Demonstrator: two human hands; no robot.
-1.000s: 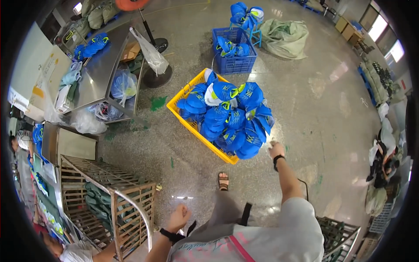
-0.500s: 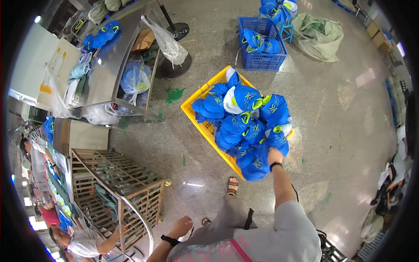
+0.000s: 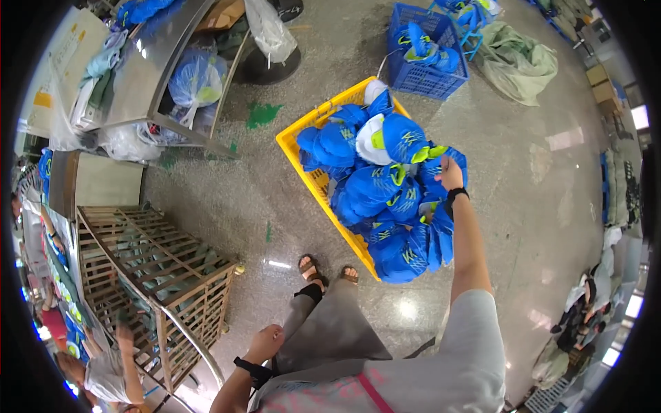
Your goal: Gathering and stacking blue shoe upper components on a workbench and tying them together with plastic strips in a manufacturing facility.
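Observation:
A yellow plastic crate stands on the floor in front of me, heaped with blue shoe uppers that have yellow-green and white linings. Some of them hang over its right side. My right hand reaches across to the crate's far right, its fingers closed on a blue upper at the edge of the heap. Low by my body, my left hand is loosely curled, with nothing seen in it.
A slatted wooden rack cart with dark green pieces stands at left, beside co-workers. Further off are a metal table, a blue crate with more uppers and a pale green sack. Dark piles line the right side.
My right hand has moved from the heap's near right end to farther up its right side. The uppers at the near end have shifted. Both my feet now show beside the crate.

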